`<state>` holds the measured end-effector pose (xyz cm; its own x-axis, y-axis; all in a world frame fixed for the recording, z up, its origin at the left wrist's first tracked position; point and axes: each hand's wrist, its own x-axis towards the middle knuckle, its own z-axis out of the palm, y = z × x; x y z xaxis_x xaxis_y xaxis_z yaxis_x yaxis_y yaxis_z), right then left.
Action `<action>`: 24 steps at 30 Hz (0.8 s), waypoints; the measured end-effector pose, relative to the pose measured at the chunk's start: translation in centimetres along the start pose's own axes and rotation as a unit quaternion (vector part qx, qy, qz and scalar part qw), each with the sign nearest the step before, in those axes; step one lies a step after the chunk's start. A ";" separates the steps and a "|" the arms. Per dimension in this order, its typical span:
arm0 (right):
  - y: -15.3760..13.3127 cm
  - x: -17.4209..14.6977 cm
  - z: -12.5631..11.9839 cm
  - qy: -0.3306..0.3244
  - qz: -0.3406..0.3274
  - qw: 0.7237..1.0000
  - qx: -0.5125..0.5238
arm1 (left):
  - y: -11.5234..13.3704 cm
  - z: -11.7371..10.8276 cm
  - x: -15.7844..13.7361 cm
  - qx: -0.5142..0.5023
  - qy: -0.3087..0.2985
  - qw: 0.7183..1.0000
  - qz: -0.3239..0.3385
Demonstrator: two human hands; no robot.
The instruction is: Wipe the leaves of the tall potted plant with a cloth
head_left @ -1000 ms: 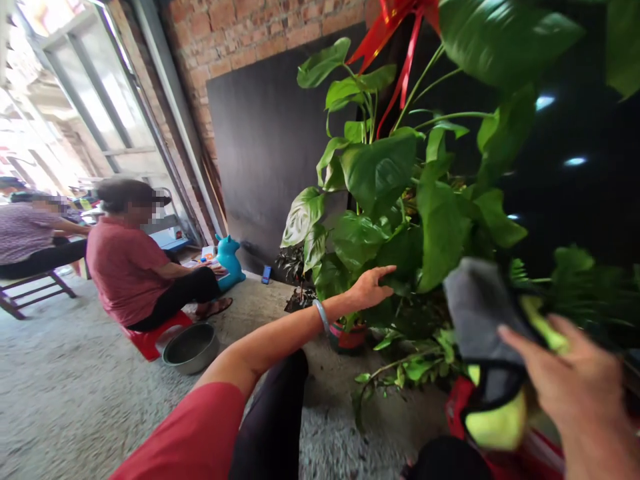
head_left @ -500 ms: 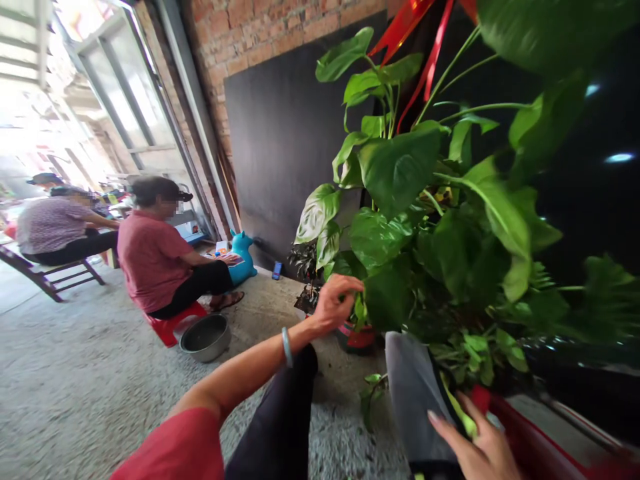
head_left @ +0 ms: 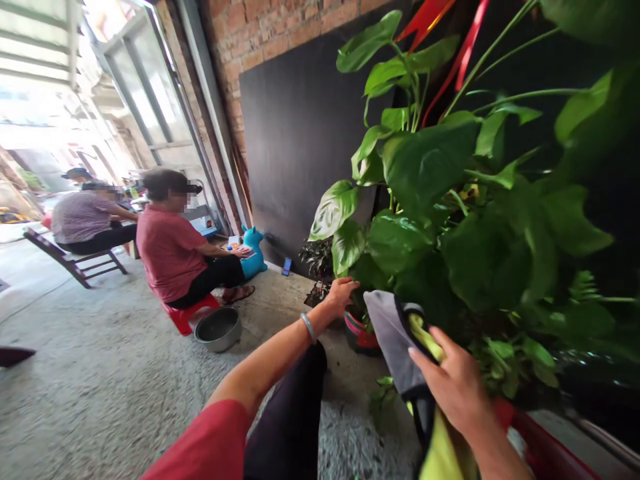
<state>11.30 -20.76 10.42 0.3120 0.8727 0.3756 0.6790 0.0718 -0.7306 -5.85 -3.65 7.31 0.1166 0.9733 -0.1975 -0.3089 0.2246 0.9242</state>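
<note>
My right hand [head_left: 453,373] is closed around a grey and yellow cloth [head_left: 393,340] with dark edging, and part of it hangs down below the hand. The cloth's grey end points up toward the lower leaves of a big potted plant [head_left: 425,167]. At the plant's lower left, my left hand [head_left: 343,293] has its fingers curled at the edge of a dark green leaf [head_left: 373,270], pinching it; the fingertips are partly hidden. Just below the left hand stands a red and dark plant pot [head_left: 361,337].
A person in a red shirt [head_left: 167,253] sits on a red stool [head_left: 193,313] beside a grey basin [head_left: 218,328]. Beyond are a blue animal toy [head_left: 254,253], a phone [head_left: 286,267] and another seated person [head_left: 83,217]. A dark board [head_left: 305,140] leans on the brick wall.
My right hand has lifted the cloth up toward the leaves, showing more of its yellow side. My left hand stays by the leaf, slightly lower against the plant. The view has shifted left.
</note>
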 end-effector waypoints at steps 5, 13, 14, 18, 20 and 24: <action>-4.2 2.8 -2.4 0.114 -0.058 0.992 -0.005 | -0.7 0.6 -0.5 -0.028 -0.045 0.999 -0.006; 1.0 0.4 2.6 -0.006 -0.009 1.000 0.022 | -1.1 -4.7 1.4 -0.107 -0.040 0.988 -0.100; 1.4 -0.2 1.8 -0.002 0.015 0.999 0.044 | -0.1 -5.8 2.2 -0.125 -0.024 0.986 -0.106; -1.4 0.5 -1.9 0.020 0.026 0.993 0.111 | 4.7 -7.1 4.8 -0.260 0.024 0.965 -0.032; -3.7 1.8 -3.1 0.059 -0.010 0.990 0.131 | 6.4 -6.2 5.2 -0.310 0.022 0.950 -0.002; -6.6 3.8 -4.5 0.158 -0.073 0.978 0.117 | 6.9 -3.9 3.5 -0.275 -0.079 0.958 -0.004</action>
<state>11.04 -20.08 19.24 0.4375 0.6551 0.6160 0.5724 0.3254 -0.7526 -11.29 1.51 11.74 0.2493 0.9621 -0.1109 -0.7532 0.2646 0.6023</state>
